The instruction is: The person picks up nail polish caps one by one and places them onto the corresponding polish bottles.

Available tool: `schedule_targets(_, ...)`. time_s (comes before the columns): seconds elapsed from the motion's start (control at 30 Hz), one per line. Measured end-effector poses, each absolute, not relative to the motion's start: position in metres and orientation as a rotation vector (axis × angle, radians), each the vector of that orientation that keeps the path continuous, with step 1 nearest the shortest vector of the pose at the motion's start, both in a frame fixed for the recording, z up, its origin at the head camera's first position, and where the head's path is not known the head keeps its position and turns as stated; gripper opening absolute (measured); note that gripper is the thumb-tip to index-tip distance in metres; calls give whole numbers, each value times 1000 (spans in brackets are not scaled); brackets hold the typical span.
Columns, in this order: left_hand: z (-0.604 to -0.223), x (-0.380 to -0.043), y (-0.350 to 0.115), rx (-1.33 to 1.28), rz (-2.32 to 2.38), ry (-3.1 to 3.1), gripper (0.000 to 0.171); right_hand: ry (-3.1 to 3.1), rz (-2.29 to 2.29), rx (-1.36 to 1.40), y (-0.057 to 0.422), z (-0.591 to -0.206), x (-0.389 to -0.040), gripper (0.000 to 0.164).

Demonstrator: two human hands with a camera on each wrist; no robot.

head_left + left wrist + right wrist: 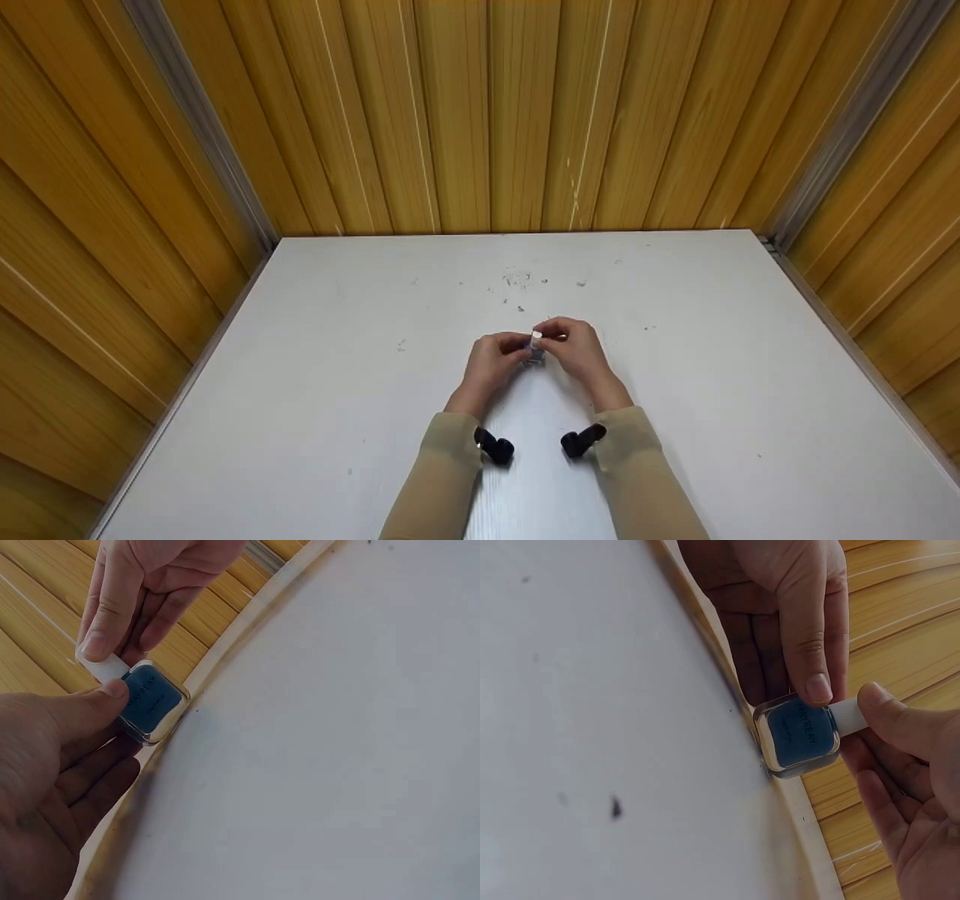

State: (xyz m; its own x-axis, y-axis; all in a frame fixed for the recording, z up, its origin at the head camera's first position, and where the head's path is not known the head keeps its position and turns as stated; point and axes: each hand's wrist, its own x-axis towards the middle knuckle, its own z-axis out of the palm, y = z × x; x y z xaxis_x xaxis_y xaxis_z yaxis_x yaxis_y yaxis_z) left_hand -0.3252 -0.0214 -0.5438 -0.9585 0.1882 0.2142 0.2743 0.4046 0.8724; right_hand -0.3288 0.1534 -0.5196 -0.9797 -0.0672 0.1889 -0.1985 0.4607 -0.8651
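Note:
Between both hands is a small square glass bottle of blue nail polish (pixel 154 701) with dark lettering on its front. My left hand (pixel 493 365) pinches the glass body near its shoulder, thumb over the front face. With thumb and fingers, my right hand (pixel 576 349) grips the white cap (pixel 847 717). Cap and bottle meet at the neck, in one line. In the head view the cap points up and the bottle's base is close over the white table. Fingers cover part of the glass and most of the cap there.
The white table (pixel 315 390) carries dark specks and scuffs (pixel 517 280) beyond the hands. Yellow wood-plank walls (pixel 465 112) stand behind it and on both sides, with grey metal posts (pixel 202 112) at the corners. A black wrist camera (pixel 495 447) sits at each sleeve cuff.

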Motion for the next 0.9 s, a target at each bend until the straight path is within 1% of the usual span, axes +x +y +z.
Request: schedule_targets(0.9,-545,-326,-22,-335,-1678,-2583,20,-2534,1597,306,154,-522,-329,20)
